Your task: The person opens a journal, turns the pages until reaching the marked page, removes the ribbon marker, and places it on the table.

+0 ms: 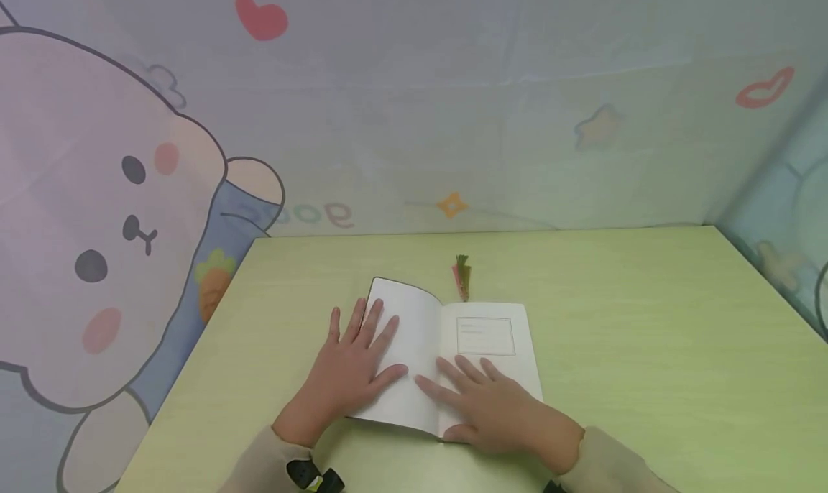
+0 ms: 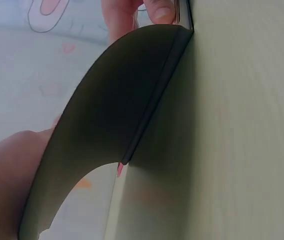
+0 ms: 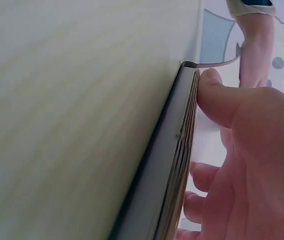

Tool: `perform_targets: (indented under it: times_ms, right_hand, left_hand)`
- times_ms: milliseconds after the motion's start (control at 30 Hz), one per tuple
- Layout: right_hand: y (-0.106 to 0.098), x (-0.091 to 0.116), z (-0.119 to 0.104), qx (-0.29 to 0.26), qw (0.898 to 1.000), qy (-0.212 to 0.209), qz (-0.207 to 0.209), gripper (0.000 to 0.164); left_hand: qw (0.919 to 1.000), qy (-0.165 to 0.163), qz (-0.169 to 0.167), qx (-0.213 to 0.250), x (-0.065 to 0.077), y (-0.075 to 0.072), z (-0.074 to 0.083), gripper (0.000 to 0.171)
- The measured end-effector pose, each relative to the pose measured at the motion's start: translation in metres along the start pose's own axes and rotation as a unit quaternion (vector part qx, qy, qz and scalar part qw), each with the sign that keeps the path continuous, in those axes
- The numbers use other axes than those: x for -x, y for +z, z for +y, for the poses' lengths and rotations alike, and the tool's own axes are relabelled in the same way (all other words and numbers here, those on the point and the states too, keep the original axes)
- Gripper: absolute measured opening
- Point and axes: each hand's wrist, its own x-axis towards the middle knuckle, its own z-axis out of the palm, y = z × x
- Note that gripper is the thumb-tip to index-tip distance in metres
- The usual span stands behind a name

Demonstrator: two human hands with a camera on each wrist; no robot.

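Note:
A book (image 1: 414,335) lies open on the table, with a blank left side and a framed box printed on the right page. My left hand (image 1: 352,360) rests spread on the left side, fingers straight, near its outer edge. On the lower part of the right page my right hand (image 1: 488,407) lies with fingers extended and thumb near the spine. From the left wrist, the dark cover (image 2: 107,90) arches up off the table. In the right wrist view the page block (image 3: 174,145) shows edge-on, with the right thumb (image 3: 214,97) touching its top.
A tassel (image 1: 462,277) of pink and green strands sticks out above the book's spine. The pale green table (image 1: 647,335) extends around it. Behind hangs a cloth backdrop (image 1: 401,119) with a cartoon animal (image 1: 97,191) at left.

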Motion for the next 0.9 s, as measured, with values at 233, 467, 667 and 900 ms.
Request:
perform_targets:
  times_ms: [233, 467, 667, 900]
  right_hand:
    - [0.001, 0.001, 0.003, -0.02, 1.0, -0.005, -0.003, 0.068]
    - [-0.002, 0.007, 0.015, -0.035, 0.999, -0.003, 0.004, 0.067]
    - [-0.005, 0.018, 0.03, -0.045, 0.999, 0.014, 0.023, 0.065]
    - [-0.009, 0.035, 0.053, -0.056, 0.998, 0.023, 0.027, 0.071]
  left_hand:
    - [0.9985, 0.017, -0.02, 0.048, 0.003, 0.003, 0.001, 0.062]
    - [0.9939, -0.004, -0.049, 0.099, 0.006, 0.008, 0.002, 0.061]
    - [0.9914, 0.001, -0.037, 0.126, 0.007, 0.018, 0.001, 0.062]
    - [0.9912, 0.012, -0.02, 0.131, 0.008, 0.02, 0.0, 0.068]
